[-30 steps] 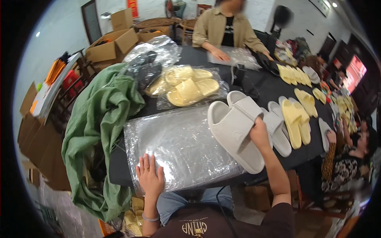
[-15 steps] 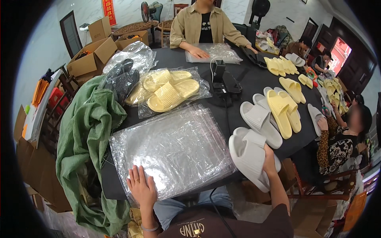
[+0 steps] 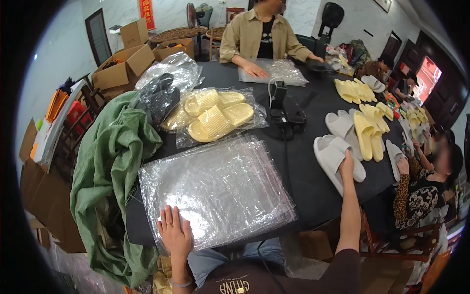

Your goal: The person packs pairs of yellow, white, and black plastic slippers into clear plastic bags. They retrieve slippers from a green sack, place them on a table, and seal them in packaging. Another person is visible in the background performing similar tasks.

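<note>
Right hand: clamped at the strap of the light-grey slides; the hand covers part of them, so the exact finger placement cannot be told.
Light-grey slides: right of the clear plastic bags, near the right part of the black-covered tabletop, straps upward; whether the soles touch it or sit just above, I cannot tell.
Left hand: well apart from the right, palm down and fingers slightly spread; this hand rests on the near left part of the clear plastic bags.
Good grip: a firm hold across the strap should carry both slides as one; a loose pinch could let one twist away.
Good pressing: a flat, light palm is likely best, since thin film creases and slides easily.
Clearance: the second grey pair and the yellow slides lie close beyond the right hand, so small, level movements would avoid knocking them.
Cable side: the black device stands beyond the bags; its cord runs toward the person, so best clear it.
Left edge: the green cloth hangs beside the bags, with bagged yellow slides behind them.
</note>
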Motion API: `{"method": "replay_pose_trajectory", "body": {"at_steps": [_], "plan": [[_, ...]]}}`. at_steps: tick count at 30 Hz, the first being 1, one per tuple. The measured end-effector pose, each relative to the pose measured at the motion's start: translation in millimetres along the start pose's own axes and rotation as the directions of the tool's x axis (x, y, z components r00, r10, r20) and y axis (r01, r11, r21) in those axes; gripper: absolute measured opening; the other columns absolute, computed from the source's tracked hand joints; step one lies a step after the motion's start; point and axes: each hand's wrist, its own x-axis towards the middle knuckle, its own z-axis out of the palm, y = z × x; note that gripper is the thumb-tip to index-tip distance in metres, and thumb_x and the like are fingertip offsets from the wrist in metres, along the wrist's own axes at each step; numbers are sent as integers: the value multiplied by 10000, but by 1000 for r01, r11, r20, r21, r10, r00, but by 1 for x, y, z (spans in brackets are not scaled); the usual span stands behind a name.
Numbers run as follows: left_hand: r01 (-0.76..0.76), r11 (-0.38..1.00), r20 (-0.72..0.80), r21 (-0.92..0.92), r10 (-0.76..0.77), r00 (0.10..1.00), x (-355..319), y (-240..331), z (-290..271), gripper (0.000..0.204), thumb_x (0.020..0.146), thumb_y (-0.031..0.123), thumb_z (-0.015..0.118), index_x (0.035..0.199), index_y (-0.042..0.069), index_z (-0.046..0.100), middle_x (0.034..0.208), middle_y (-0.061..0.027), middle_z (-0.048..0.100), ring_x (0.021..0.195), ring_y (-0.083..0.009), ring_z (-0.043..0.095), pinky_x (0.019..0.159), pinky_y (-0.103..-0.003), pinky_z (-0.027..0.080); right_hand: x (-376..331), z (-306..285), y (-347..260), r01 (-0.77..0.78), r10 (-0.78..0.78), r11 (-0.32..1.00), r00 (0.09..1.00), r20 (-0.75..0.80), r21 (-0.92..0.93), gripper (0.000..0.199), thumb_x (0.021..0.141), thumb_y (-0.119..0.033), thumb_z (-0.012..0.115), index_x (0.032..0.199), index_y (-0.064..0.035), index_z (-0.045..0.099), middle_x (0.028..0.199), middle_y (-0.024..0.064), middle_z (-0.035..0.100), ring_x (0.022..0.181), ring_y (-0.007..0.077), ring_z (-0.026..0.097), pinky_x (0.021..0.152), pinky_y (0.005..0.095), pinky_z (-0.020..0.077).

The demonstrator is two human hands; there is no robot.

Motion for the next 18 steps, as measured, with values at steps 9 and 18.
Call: {"method": "replay_pose_trajectory", "body": {"at_steps": [9, 18], "plan": [[-47, 998, 0, -31, 47, 999, 2, -1, 2, 543, 907, 313, 542, 1388, 75, 460, 1478, -157, 386, 1387, -352, 313, 1122, -523, 198, 39, 6, -16, -263, 301, 934, 944, 137, -241, 504, 883, -130, 511, 1328, 59, 371, 1333, 265, 479, 1242, 403, 442, 1048, 464, 344], [2, 902, 58, -432, 26, 998, 9, 10, -20, 527, 911, 232, 577, 1366, -2, 446, 1464, -233, 365, 1373, -407, 309, 1113, -517, 241, -83, -42, -228, -8, -243, 859, 874, 422, 511, 535, 935, -277, 537, 1329, 69, 433, 1261, 254, 538, 1193, 399, 493, 1047, 421, 357]]}}
